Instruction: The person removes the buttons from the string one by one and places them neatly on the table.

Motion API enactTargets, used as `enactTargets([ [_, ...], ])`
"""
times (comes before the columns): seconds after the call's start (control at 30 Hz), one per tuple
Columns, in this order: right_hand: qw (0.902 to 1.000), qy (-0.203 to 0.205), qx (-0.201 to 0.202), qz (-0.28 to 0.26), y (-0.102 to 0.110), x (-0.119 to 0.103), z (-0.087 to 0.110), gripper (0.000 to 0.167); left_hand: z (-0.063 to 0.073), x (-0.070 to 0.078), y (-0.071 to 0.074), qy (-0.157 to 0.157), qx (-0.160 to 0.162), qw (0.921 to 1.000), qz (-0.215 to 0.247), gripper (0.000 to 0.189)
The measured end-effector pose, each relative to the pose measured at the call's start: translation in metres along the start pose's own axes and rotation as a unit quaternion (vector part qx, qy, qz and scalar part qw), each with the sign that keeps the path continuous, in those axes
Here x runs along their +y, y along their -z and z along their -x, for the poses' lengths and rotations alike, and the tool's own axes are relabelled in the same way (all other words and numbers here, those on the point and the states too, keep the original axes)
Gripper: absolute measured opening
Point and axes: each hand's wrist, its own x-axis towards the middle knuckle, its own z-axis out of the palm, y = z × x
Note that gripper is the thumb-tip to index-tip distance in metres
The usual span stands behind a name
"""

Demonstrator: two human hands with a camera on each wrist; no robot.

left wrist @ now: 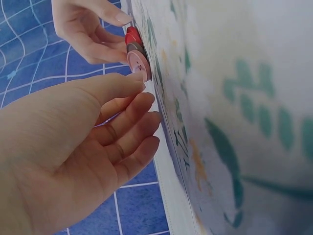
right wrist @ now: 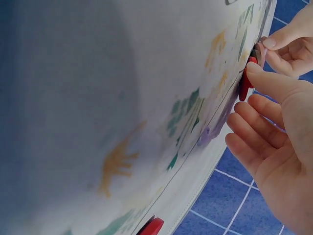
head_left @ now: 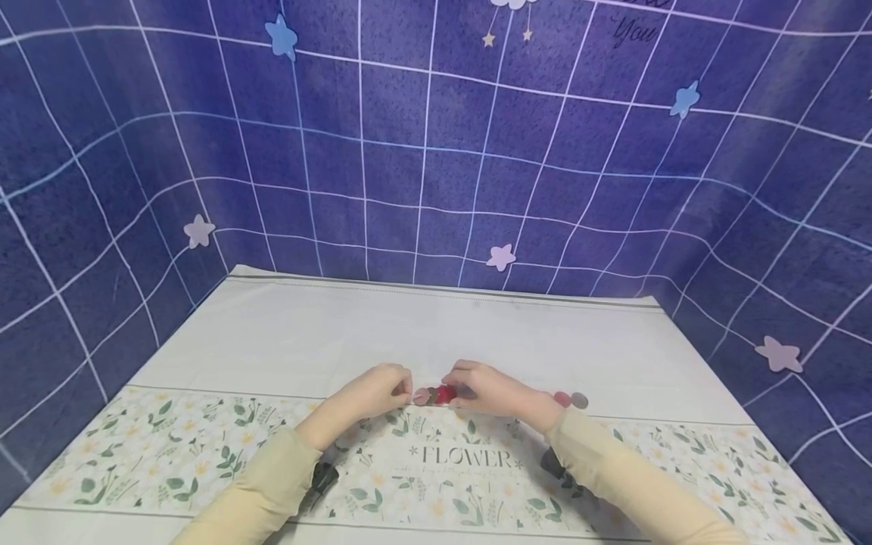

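A short overlapping row of round buttons lies on the tablecloth in front of me. At its left end is a pink button [left wrist: 139,64] with holes. Beside it come a grey-brown button [head_left: 432,395] and red buttons [head_left: 446,393]. My left hand [head_left: 381,389] pinches the pink button's edge between thumb and forefinger, the other fingers loosely bent. From the other side my right hand [head_left: 487,390] has its thumb tip on a red button [right wrist: 244,84] and its fingers curved around that end of the row, partly hiding it.
Past my right wrist lie another red button [head_left: 562,398] and a grey-brown button [head_left: 580,400]. A white tablecloth [head_left: 306,325] with a printed flower band [head_left: 470,496] covers the table. A blue gridded curtain [head_left: 422,151] with stars stands behind and at both sides.
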Motion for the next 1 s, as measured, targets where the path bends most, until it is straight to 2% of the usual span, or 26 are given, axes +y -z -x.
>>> enactTargets([
  [0.13, 1.0000, 0.001, -0.002, -0.008, -0.0001, 0.0001, -0.0010, 0.040, -0.0006, 0.0002, 0.0003, 0.001, -0.001, 1.0000, -0.002, 0.009],
  [0.37, 0.9995, -0.021, -0.011, -0.019, -0.0023, 0.0000, -0.0028, 0.041, 0.0001, 0.0004, -0.0001, 0.005, 0.002, 1.0000, -0.005, 0.009],
  [0.7, 1.0000, 0.001, -0.002, -0.002, -0.0057, 0.0023, -0.0045, 0.034, 0.0008, 0.0011, -0.0002, 0.010, 0.000, 1.0000, -0.002, 0.010],
  [1.0, 0.9989, -0.034, -0.023, -0.022, -0.0056, 0.0016, -0.0035, 0.029, 0.0000, 0.0010, -0.0016, 0.015, -0.002, 0.9999, -0.004, 0.010],
])
